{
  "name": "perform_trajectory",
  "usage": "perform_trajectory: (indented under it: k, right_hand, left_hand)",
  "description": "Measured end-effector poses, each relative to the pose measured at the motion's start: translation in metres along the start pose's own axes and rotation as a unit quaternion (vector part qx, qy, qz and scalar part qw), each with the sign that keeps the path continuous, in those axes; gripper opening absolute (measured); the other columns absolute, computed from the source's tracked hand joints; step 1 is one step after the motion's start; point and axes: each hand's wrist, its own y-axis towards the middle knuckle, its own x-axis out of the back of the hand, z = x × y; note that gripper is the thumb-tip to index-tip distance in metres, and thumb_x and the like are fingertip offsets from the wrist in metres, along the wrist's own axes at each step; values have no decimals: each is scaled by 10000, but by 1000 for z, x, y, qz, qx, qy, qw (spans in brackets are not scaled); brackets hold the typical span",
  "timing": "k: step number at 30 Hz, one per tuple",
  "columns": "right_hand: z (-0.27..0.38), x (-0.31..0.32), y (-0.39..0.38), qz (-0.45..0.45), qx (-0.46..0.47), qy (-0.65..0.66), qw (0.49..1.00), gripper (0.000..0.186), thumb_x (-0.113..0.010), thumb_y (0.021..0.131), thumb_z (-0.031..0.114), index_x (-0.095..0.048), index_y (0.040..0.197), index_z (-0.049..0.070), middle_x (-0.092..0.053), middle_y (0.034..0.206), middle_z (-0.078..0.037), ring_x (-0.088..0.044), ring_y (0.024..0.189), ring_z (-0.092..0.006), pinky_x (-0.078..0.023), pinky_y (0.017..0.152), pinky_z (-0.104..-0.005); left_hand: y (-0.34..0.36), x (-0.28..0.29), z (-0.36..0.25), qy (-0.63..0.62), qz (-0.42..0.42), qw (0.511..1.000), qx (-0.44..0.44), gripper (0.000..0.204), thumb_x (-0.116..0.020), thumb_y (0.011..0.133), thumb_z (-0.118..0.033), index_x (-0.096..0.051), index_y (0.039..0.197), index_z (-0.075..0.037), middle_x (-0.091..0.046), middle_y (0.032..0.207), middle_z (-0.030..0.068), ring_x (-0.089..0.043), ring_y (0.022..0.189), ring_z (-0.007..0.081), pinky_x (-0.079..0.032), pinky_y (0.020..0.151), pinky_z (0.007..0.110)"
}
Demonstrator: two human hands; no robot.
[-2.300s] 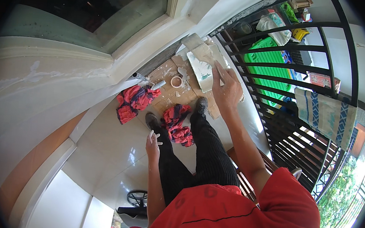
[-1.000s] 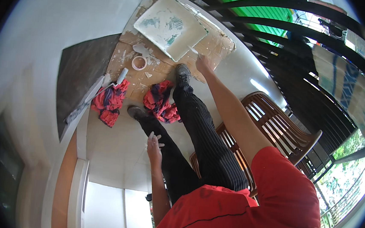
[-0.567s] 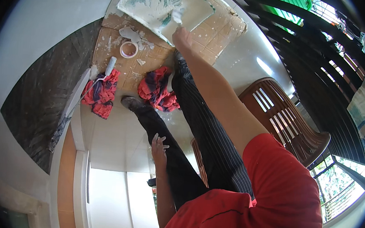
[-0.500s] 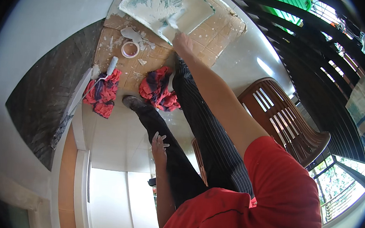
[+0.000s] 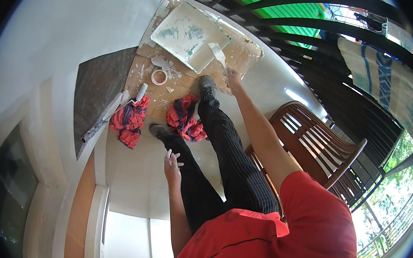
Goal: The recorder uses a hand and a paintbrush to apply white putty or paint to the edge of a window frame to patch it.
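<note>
My right hand (image 5: 232, 79) is closed round the handle of a paintbrush (image 5: 218, 53). The brush's wide, whitish head hangs over the right side of a white paint tray (image 5: 168, 34); whether it touches the tray I cannot tell. Whitish paint with green-blue smears coats the tray's inside. By my left leg hangs my left hand (image 5: 173, 167), with nothing in it, its fingers apart and marked with white.
Paint-spattered cardboard (image 5: 146, 56) lies under the tray, with a roll of tape (image 5: 159, 77) on it. Red-and-dark cloths (image 5: 185, 117) lie near my feet. A long-handled paint roller (image 5: 142, 92) rests at the left wall. A brown wooden chair (image 5: 307, 142) stands right, beside dark railings (image 5: 326, 82).
The paintbrush has come up from inside the tray and back toward me, with my right hand lifting it. My view has shifted, and my left hand stays by my leg.
</note>
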Motion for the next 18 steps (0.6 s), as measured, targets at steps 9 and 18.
perform_trajectory:
  k: [9,18]
  right_hand:
    - [41,11,-39,186,-157,249,937,240,-373,908,326,-463,1055,159,-368,591,52,-300,457,-72,-216,381,-200]
    - [55,30,-71,273,-154,285,906,202,-424,869,370,-453,861,170,-364,622,48,-312,475,-84,-212,391,-218]
  left_hand:
    - [-13,27,8,-40,-5,999,-12,445,-413,907,-300,-380,1232,2,-572,1008,137,-556,653,116,-455,556,202]
    - [-20,45,10,-86,-21,994,-62,462,-414,904,-331,-382,1228,-3,-578,999,143,-555,654,127,-447,538,207]
